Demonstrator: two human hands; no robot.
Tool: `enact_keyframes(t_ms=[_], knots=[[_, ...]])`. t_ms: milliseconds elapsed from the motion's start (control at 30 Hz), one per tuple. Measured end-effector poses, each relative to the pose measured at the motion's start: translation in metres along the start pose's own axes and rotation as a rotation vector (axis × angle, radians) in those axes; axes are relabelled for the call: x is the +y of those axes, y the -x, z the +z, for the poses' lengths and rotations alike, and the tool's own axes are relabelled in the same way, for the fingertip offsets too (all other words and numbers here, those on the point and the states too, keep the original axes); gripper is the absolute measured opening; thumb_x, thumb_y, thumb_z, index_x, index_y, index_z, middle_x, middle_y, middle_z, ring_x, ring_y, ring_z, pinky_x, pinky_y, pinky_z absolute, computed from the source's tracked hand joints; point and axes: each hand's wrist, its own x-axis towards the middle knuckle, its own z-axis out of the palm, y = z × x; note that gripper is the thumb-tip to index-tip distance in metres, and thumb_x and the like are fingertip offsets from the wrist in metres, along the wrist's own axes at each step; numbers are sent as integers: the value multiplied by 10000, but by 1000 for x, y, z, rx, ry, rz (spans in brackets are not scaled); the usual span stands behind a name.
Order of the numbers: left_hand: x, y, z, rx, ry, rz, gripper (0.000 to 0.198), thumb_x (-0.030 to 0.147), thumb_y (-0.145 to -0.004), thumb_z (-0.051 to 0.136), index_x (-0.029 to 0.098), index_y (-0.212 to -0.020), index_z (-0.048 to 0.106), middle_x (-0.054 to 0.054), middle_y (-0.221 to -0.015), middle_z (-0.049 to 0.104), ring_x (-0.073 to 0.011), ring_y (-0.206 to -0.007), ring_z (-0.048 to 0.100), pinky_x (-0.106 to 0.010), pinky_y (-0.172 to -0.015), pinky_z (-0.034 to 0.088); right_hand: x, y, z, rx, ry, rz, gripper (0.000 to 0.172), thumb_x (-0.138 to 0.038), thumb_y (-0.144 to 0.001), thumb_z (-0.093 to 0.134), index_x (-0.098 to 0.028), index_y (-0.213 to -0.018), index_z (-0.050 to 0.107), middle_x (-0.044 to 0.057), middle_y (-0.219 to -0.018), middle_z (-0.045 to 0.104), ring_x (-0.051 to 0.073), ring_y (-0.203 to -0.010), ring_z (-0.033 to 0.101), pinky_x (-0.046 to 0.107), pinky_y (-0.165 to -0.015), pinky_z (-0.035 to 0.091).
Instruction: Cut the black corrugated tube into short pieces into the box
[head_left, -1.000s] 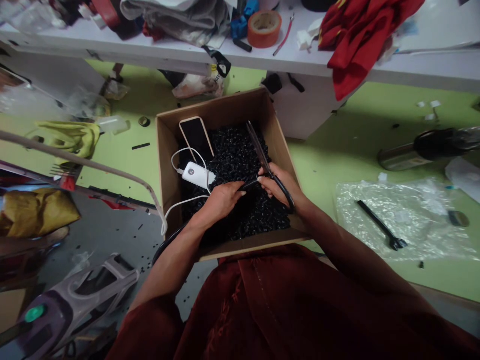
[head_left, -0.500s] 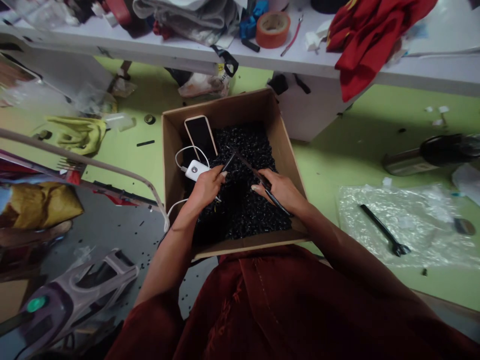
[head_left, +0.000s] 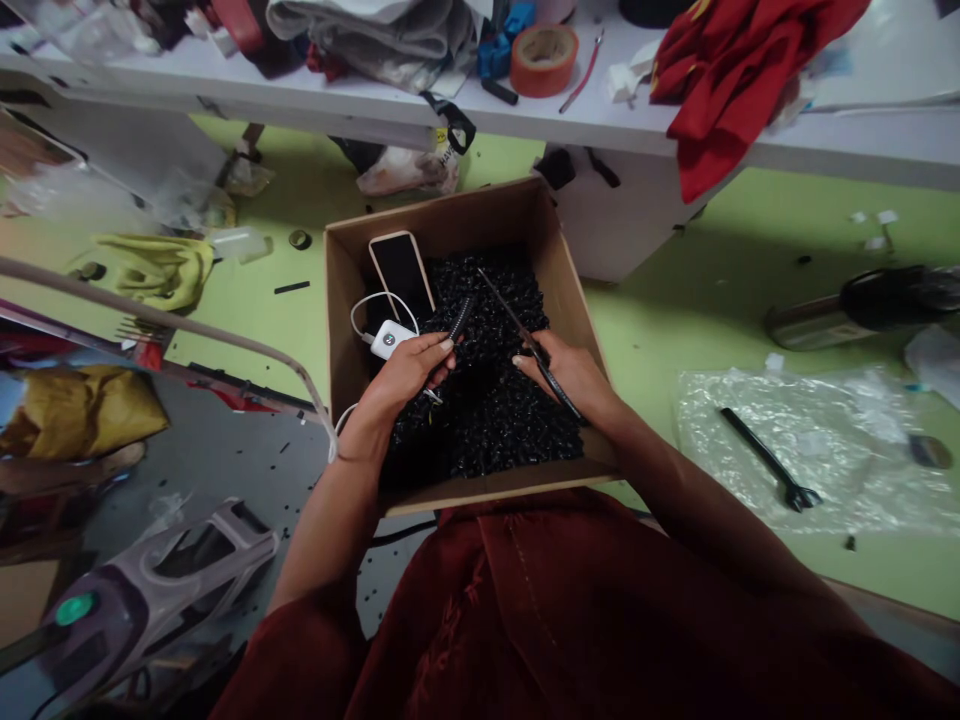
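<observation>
On my head feed, the left hand point(head_left: 409, 372) closes firmly around a ribbed black tube point(head_left: 459, 318), whose end stands up past the fingers. The right hand point(head_left: 561, 375) clenches long black-handled scissors point(head_left: 512, 316), blades angled up and clear of the left fingers, a safe way to hold them. I cannot tell whether the blades are parted. Both hands work just above black plastic pellets point(head_left: 487, 440) filling a cardboard box point(head_left: 450, 215). A smartphone point(head_left: 401, 275) and a white power bank point(head_left: 388, 340) lie inside by the left wall. To the right, a black wrench point(head_left: 769, 460) rests on clear plastic sheeting point(head_left: 847, 440).
</observation>
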Motion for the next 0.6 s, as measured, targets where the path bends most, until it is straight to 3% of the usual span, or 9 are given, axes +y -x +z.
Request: enact_keyframes(t_ms=[133, 333, 467, 600], knots=[[1, 0, -1, -5, 43, -11, 200, 343, -820, 595, 147, -784, 609, -5, -665, 542, -41, -458, 400, -216, -432, 257, -2, 3, 1, 0, -41, -119, 366, -433, -858, 482, -208, -1134, 568, 77, -915, 668, 243, -850, 622, 319, -687, 398], [9, 5, 0, -61, 101, -21, 274, 388, -786, 636, 140, -698, 562, 1, -616, 523, -39, -458, 383, -200, -422, 262, -1, 4, 8, -102, 32, -281, 317, -408, -864, 490, -212, -1095, 581, 78, -957, 658, 230, -851, 608, 314, -695, 397], [10, 6, 1, -63, 133, -36, 260, 388, -781, 640, 137, -752, 578, 5, -627, 528, -36, -456, 382, -191, -418, 267, 1, 2, 7, -69, 31, -212, 333, -431, -859, 494, -218, -1101, 576, 75, -949, 668, 240, -845, 612, 316, -679, 394], [4, 1, 3, 23, 24, 2, 205, 335, -800, 594, 142, -863, 616, 12, -651, 532, -41, -449, 398, -197, -419, 268, 3, 0, 4, 15, -8, -47, 391, -460, -866, 468, -203, -1148, 556, 90, -948, 681, 259, -846, 625, 330, -683, 397]])
